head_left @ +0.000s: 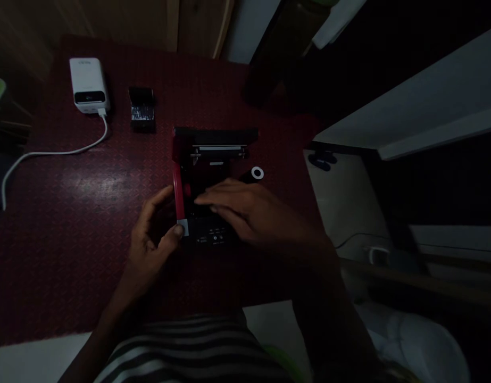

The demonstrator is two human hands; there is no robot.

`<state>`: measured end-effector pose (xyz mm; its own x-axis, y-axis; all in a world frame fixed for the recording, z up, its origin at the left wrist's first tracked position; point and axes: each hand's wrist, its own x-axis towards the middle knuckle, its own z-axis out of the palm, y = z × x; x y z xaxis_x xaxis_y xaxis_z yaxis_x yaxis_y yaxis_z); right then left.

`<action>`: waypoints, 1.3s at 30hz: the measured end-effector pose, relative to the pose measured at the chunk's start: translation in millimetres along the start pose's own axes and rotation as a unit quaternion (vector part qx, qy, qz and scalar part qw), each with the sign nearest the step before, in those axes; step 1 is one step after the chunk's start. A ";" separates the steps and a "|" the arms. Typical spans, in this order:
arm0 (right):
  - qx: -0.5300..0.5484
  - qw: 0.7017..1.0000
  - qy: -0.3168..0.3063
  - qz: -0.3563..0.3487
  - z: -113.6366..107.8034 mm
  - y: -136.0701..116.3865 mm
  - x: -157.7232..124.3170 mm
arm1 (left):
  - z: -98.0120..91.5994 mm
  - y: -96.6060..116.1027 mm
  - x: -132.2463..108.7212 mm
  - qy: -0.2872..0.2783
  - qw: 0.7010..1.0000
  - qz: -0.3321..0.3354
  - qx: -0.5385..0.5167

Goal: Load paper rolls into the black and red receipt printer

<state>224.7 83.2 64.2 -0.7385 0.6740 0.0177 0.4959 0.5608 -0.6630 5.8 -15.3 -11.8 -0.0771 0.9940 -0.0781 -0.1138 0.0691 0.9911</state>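
Observation:
A red and black device point(180, 194) with its lid raised stands on the dark red table point(89, 213). My left hand point(153, 234) grips the device's left side, thumb on the grey front corner and fingers along the outer wall. Over the device's open compartment, my right hand point(237, 205) reaches in with its fingers close together; whether they hold anything is too dark to tell. A dark roll with a white ring-shaped end point(257, 173) lies just beyond the right hand.
A white power bank point(89, 85) with a white cable point(65, 152) lies at the back left. Beside it is a small black open case point(142, 110). A dark bottle-like object point(285, 48) stands at the back right. Slippers point(322, 160) lie on the floor.

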 end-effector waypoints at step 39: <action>-0.183 0.933 0.309 -0.002 66.0 -17.1 -54.5 | 13.6 22.2 23.4 0.025 0.999 -0.007 0.046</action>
<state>226.4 5.1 25.1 -0.3924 0.7571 0.5224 0.7006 0.6140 -0.3635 15.0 10.7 9.9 -0.1251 0.9876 -0.0948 -0.0233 0.0926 0.9954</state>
